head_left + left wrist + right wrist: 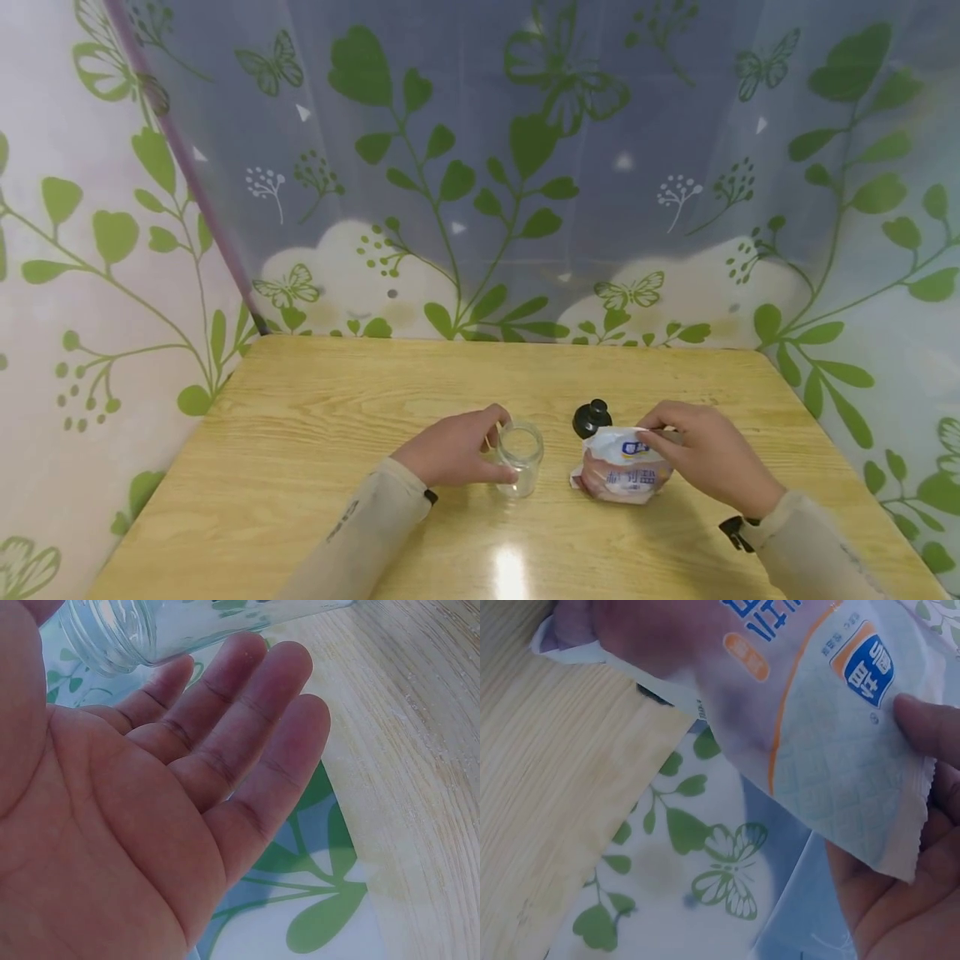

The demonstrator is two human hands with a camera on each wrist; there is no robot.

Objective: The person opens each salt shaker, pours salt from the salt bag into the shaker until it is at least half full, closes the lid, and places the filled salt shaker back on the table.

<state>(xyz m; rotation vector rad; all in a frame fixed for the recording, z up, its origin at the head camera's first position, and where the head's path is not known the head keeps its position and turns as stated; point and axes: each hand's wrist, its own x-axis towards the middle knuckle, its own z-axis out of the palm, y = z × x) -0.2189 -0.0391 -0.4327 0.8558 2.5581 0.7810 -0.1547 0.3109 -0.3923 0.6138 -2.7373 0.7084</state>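
A clear glass jar [519,458] stands upright on the table, its mouth uncovered. My left hand [459,448] is around its left side, thumb low by the front and fingertips by the rim. In the left wrist view, the fingers [251,724] are loosely extended, with the jar [202,630] just beyond their tips. My right hand [705,450] pinches the upper edge of a salt packet [626,479], white and pinkish with a blue logo. In the right wrist view, the thumb [930,727] presses on the packet [825,750] near its crimped end.
A black lid [591,418] with a raised knob lies behind the packet, partly covered by it. The wooden table [337,383] ends at curtains [480,208] printed with leaves and butterflies, at the back and both sides. Small white grains [412,682] dot the tabletop near the jar.
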